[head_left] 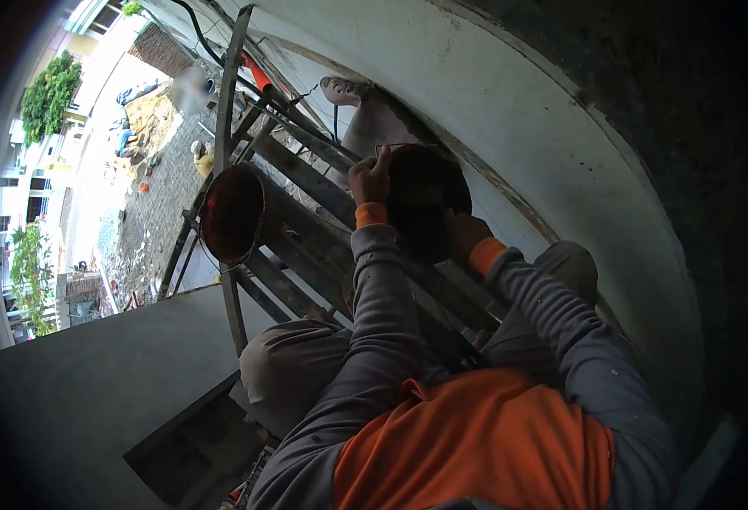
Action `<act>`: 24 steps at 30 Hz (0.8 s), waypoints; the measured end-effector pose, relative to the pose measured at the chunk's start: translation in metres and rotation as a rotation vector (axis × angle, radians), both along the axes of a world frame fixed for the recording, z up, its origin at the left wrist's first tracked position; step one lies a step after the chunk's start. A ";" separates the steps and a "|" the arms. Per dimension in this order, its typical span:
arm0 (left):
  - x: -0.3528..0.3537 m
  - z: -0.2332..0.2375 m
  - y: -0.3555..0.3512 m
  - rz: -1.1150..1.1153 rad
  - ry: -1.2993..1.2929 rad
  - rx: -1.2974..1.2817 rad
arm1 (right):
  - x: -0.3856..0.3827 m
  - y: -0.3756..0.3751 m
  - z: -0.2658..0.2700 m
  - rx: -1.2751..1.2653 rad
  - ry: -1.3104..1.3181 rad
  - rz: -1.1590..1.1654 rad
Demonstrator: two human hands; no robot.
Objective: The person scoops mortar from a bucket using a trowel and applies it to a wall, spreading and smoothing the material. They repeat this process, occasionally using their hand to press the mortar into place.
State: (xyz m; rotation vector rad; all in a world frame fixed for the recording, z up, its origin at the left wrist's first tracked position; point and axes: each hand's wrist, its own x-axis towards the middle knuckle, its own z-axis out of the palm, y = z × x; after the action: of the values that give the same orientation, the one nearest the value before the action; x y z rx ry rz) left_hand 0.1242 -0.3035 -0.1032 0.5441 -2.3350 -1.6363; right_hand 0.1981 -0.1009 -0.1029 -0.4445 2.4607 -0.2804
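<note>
A dark bucket (429, 174) is in front of me above the planks, its mouth facing me and its inside in deep shadow. My left hand (369, 178) is closed on the left edge of its rim, thumb up. My right hand (467, 232) is at the lower right of the bucket, fingers curled in toward its dark inside. What those fingers hold is lost in the shadow. A second bucket (233, 212), reddish-brown inside, stands to the left, apart from both hands.
Narrow scaffold planks (306, 181) run beneath the buckets, beside a metal upright (231, 93). A pale wall (527, 76) rises along the right. Far below on the left, people, including one in yellow (204, 160), are near a sand heap (148, 119) on paving.
</note>
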 end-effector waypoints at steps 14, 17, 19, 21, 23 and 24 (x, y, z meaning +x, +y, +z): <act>-0.002 -0.001 0.008 0.000 0.024 -0.070 | 0.002 0.024 0.007 0.080 -0.143 0.179; -0.006 -0.007 0.003 -0.022 -0.009 -0.026 | -0.009 0.037 0.049 0.092 -0.135 0.177; -0.010 -0.016 0.008 -0.028 0.106 -0.127 | -0.020 0.039 0.053 0.108 0.042 0.135; -0.009 -0.018 0.013 -0.034 0.079 -0.160 | -0.032 0.039 0.048 0.178 0.314 0.081; -0.008 0.003 0.025 -0.038 -0.085 -0.121 | -0.040 0.029 0.027 0.290 0.355 0.056; -0.007 0.007 0.031 -0.055 -0.071 -0.147 | -0.042 0.022 0.014 0.346 0.375 0.044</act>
State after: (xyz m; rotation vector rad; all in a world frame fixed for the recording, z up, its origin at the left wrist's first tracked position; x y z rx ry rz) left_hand 0.1173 -0.2728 -0.0958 0.5199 -2.5174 -1.4750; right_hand 0.1560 -0.0788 -0.0887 -0.4295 2.7826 0.2712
